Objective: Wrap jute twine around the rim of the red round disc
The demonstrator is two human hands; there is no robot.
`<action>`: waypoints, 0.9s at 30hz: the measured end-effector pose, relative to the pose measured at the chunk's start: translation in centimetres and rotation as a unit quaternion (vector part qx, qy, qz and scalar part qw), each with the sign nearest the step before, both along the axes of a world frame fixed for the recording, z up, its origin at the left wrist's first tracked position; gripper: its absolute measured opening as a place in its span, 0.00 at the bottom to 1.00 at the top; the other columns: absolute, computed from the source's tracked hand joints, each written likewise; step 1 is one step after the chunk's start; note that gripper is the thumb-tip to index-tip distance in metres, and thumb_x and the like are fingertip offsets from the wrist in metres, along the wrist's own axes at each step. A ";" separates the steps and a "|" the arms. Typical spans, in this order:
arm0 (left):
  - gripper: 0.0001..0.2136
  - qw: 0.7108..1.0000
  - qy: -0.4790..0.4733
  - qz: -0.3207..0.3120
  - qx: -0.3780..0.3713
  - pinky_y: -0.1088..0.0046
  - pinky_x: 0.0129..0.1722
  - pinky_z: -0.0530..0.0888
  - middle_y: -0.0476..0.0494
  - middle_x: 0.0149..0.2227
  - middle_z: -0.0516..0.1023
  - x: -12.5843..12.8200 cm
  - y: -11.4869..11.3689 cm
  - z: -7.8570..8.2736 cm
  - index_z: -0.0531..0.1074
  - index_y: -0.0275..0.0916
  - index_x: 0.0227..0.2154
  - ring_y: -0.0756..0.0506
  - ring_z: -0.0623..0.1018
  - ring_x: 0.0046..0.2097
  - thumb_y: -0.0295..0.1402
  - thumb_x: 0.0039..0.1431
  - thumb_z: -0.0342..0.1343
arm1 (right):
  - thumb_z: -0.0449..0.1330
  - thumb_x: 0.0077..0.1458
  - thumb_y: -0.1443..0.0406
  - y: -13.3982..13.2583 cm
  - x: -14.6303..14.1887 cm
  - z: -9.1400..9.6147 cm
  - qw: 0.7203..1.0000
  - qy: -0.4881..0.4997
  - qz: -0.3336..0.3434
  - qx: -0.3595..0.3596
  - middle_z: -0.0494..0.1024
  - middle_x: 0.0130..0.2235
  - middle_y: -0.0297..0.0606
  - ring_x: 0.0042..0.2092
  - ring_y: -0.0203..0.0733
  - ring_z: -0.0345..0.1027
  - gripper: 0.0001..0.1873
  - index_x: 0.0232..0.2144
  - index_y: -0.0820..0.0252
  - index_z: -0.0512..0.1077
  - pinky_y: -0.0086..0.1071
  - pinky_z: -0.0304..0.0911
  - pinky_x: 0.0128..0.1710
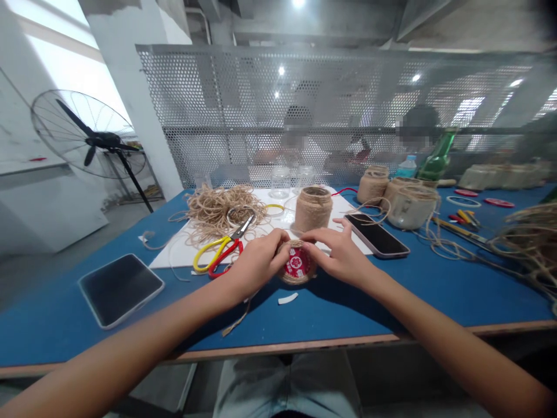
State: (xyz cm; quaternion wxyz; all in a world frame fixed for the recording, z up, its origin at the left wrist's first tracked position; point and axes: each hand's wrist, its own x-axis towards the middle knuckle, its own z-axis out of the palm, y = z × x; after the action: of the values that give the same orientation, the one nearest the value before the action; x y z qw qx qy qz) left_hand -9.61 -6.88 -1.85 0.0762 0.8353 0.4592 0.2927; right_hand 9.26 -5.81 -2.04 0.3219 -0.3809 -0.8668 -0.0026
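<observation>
Both hands hold a round, red-faced piece (298, 263) with a white flower mark and twine around its rim, just above the blue table. My left hand (263, 255) grips its left side with thumb and bent fingers. On the upper right edge, the thumb and fingertips of my right hand (337, 252) are closed, while one finger sticks up. A loose twine end (237, 326) hangs below my left hand. Scissors (224, 249) with one yellow and one red handle lie open to the left. Behind the hands stands a twine-wrapped jar (313, 209).
A twine heap (221, 212) sits on white paper (167, 255). One dark tablet-like device (122, 290) lies left, a phone (376, 235) right. Clear glass jars (280, 183), more wrapped jars (373, 186) and a green bottle (439, 157) stand before a perforated screen (243, 104); people sit behind it.
</observation>
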 end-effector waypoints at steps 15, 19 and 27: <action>0.08 0.997 -0.017 0.048 0.063 0.76 0.29 0.62 0.52 0.23 0.68 -0.8 0.3 0.9 0.63 0.38 0.36 0.51 0.68 0.26 0.34 0.58 0.44 | 0.45 0.59 0.61 0.5 0.3 -0.4 0.999 -0.023 -0.044 0.001 0.77 0.37 0.39 0.38 0.42 0.69 0.15 0.44 0.57 0.66 0.35 0.57 0.39; 0.07 0.998 -0.016 0.041 0.039 0.77 0.28 0.61 0.51 0.24 0.69 -0.5 0.2 0.7 0.63 0.38 0.36 0.51 0.69 0.26 0.34 0.59 0.43 | 0.47 0.58 0.61 0.5 0.2 -0.3 0.999 0.005 -0.032 0.008 0.76 0.38 0.39 0.40 0.42 0.68 0.16 0.46 0.58 0.64 0.36 0.57 0.43; 0.07 0.999 -0.017 0.017 0.034 0.77 0.29 0.62 0.52 0.26 0.70 0.1 -0.2 -0.2 0.63 0.40 0.36 0.51 0.70 0.27 0.35 0.59 0.44 | 0.47 0.58 0.62 0.3 -0.2 -0.1 0.999 0.008 0.038 0.014 0.75 0.41 0.40 0.42 0.40 0.66 0.13 0.41 0.60 0.66 0.35 0.56 0.45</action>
State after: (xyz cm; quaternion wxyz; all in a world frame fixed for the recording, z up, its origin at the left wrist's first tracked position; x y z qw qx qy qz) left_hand -9.56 -7.07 -2.00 0.0506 0.8244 0.4620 0.3231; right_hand 9.10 -5.49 -2.15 0.3341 -0.3436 -0.8777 0.0010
